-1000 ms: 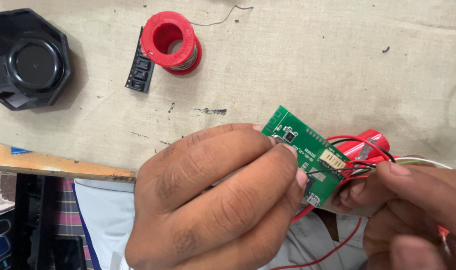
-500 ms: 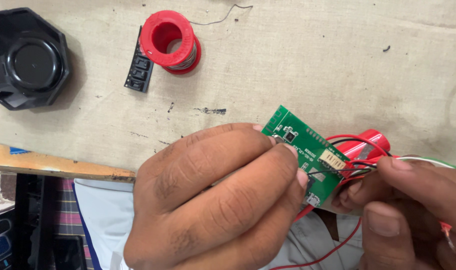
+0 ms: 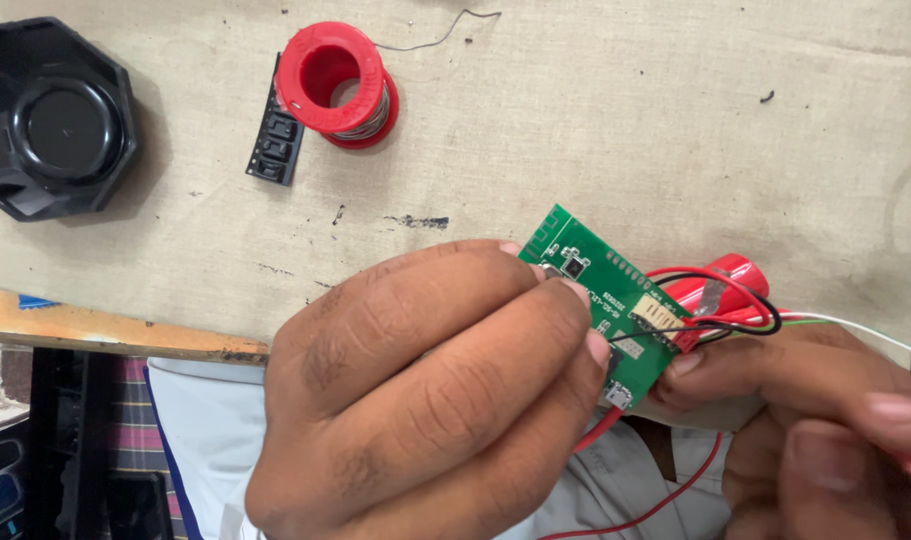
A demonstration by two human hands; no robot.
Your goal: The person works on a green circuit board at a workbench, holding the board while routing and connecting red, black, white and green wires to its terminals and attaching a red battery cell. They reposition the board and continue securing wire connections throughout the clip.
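My left hand [image 3: 425, 400] grips a small green circuit board [image 3: 600, 295] at the near edge of the table, fingertips pressed on the board's face. My right hand [image 3: 825, 420] pinches the board's right end, where red, black, green and white wires [image 3: 735, 310] join it. A red cylindrical part [image 3: 725, 278] lies under those wires, behind the board. A red wire [image 3: 665, 505] trails down toward my lap.
A red spool of solder wire [image 3: 335, 85] stands at the back with a small black component strip [image 3: 275, 145] beside it. A black octagonal tray [image 3: 50, 115] sits at the far left. The table's wooden edge [image 3: 105, 330] runs along the lower left.
My right hand has shifted slightly, its fingers closing nearer the board's right end. The left hand and the board stay put.
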